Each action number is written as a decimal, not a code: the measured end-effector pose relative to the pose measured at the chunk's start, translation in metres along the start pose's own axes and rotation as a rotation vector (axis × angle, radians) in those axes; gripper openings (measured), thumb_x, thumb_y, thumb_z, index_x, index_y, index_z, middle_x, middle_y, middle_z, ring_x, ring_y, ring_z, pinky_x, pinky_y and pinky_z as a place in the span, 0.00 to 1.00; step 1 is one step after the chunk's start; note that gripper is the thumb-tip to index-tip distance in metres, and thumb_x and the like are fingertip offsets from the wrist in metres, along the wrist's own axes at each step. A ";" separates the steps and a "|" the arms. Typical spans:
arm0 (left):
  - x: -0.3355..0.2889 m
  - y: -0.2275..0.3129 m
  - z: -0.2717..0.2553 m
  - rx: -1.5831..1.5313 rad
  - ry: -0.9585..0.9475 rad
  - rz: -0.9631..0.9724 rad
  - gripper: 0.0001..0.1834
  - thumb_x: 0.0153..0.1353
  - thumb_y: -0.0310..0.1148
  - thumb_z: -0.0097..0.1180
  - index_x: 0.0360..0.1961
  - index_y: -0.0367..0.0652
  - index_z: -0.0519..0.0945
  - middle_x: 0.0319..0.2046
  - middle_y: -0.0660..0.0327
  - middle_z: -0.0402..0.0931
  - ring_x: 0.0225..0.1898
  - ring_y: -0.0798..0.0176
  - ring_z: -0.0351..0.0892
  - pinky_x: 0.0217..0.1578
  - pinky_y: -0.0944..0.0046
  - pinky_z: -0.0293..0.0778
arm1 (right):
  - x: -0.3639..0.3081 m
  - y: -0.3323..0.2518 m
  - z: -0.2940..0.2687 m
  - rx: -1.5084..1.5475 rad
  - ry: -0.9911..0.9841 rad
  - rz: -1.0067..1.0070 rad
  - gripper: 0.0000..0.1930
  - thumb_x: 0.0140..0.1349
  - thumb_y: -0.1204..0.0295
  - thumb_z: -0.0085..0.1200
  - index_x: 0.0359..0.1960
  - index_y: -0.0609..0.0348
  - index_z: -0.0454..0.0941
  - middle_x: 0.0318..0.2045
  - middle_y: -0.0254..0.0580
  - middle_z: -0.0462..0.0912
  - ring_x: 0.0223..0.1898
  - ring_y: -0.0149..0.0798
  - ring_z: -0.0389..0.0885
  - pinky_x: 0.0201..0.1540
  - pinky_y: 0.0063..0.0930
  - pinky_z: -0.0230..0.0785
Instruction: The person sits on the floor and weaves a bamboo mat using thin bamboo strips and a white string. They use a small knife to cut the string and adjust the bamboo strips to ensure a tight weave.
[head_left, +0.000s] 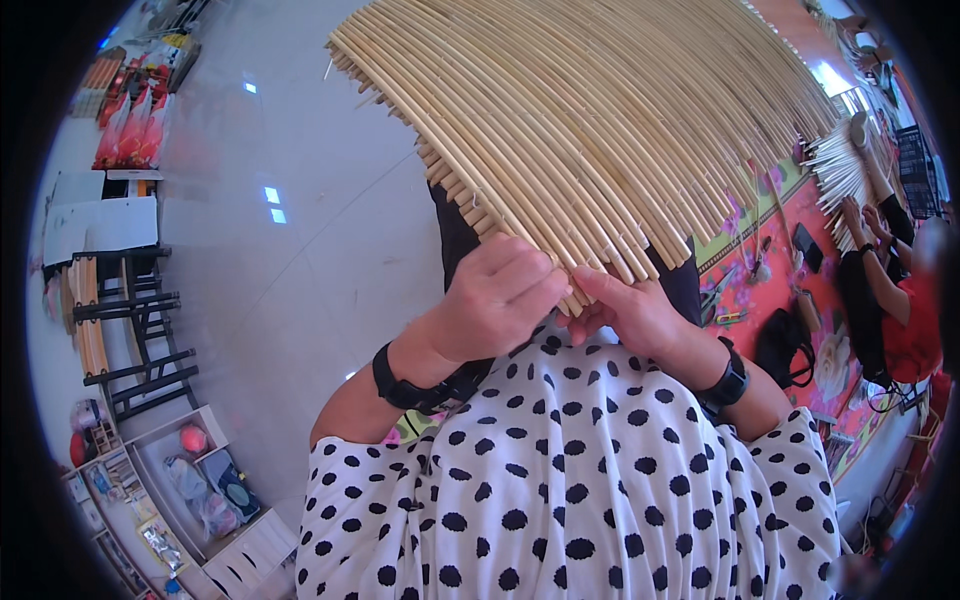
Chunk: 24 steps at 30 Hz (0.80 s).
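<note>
A large mat of pale straw-coloured reed stalks (560,130), bound side by side, stretches from my lap up to the top of the view. My left hand (503,300) is closed in a pinch at the mat's near left corner, its knuckles up; what lies between the fingertips is too small to make out. Right beside it, my right hand (632,312) grips the ends of the outer stalks, thumb on top and fingers curled below. Thin binding threads cross the stalks. Short cut ends stick out along the mat's left edge.
On the right, a floral red and green cloth (775,255) holds a black bag (785,348), a dark phone (806,246) and several tools. A co-worker's hands (860,220) are by loose pale stalks (838,170). Folded black-legged tables (135,320) and an open drawer (195,470) stand left.
</note>
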<state>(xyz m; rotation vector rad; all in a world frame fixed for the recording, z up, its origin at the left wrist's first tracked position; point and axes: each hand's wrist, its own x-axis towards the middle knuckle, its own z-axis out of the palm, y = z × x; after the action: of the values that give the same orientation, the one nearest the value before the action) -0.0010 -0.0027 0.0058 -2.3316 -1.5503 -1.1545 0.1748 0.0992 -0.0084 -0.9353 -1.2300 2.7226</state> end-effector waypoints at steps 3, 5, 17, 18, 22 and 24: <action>0.009 0.012 -0.011 0.004 0.046 0.022 0.09 0.48 0.23 0.65 0.32 0.39 0.79 0.27 0.59 0.70 0.27 0.58 0.74 0.27 0.62 0.71 | -0.003 -0.006 0.002 -0.013 0.016 0.054 0.16 0.69 0.61 0.50 0.49 0.62 0.75 0.31 0.43 0.83 0.24 0.35 0.82 0.28 0.25 0.76; 0.020 0.018 -0.022 -0.079 0.277 0.009 0.13 0.41 0.26 0.63 0.32 0.39 0.79 0.27 0.64 0.70 0.27 0.61 0.74 0.25 0.66 0.72 | -0.005 -0.004 0.000 0.004 0.049 0.085 0.17 0.69 0.61 0.50 0.49 0.62 0.75 0.31 0.43 0.83 0.24 0.34 0.82 0.28 0.24 0.76; 0.040 0.012 -0.077 -1.004 -0.006 -0.701 0.14 0.72 0.41 0.45 0.35 0.41 0.67 0.25 0.59 0.74 0.20 0.67 0.73 0.18 0.67 0.69 | 0.001 -0.003 -0.004 -0.137 0.042 -0.063 0.18 0.68 0.59 0.52 0.50 0.60 0.73 0.32 0.40 0.82 0.24 0.31 0.80 0.27 0.22 0.75; 0.045 0.010 -0.083 -0.903 -0.043 -0.693 0.13 0.71 0.39 0.47 0.35 0.41 0.67 0.23 0.60 0.73 0.20 0.69 0.73 0.18 0.67 0.67 | 0.001 -0.003 -0.005 -0.134 0.030 -0.056 0.18 0.68 0.60 0.52 0.50 0.61 0.73 0.32 0.40 0.82 0.24 0.31 0.80 0.27 0.22 0.75; 0.063 0.009 -0.092 -0.203 -0.388 -0.498 0.05 0.63 0.25 0.54 0.37 0.38 0.71 0.22 0.57 0.73 0.20 0.60 0.74 0.22 0.64 0.68 | 0.002 -0.004 -0.003 -0.142 0.020 -0.071 0.17 0.68 0.61 0.52 0.50 0.61 0.73 0.32 0.40 0.81 0.24 0.31 0.80 0.27 0.22 0.75; 0.057 0.007 -0.088 -0.181 -0.534 -0.564 0.07 0.61 0.25 0.55 0.39 0.38 0.72 0.24 0.53 0.75 0.23 0.52 0.75 0.25 0.60 0.70 | 0.003 -0.003 -0.005 -0.128 0.002 -0.093 0.17 0.67 0.61 0.53 0.50 0.61 0.73 0.33 0.40 0.81 0.24 0.30 0.80 0.27 0.22 0.75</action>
<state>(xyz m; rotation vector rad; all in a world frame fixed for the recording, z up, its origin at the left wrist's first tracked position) -0.0310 -0.0057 0.1068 -2.5366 -2.5041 -0.7986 0.1740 0.1057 -0.0104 -0.8670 -1.4241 2.5989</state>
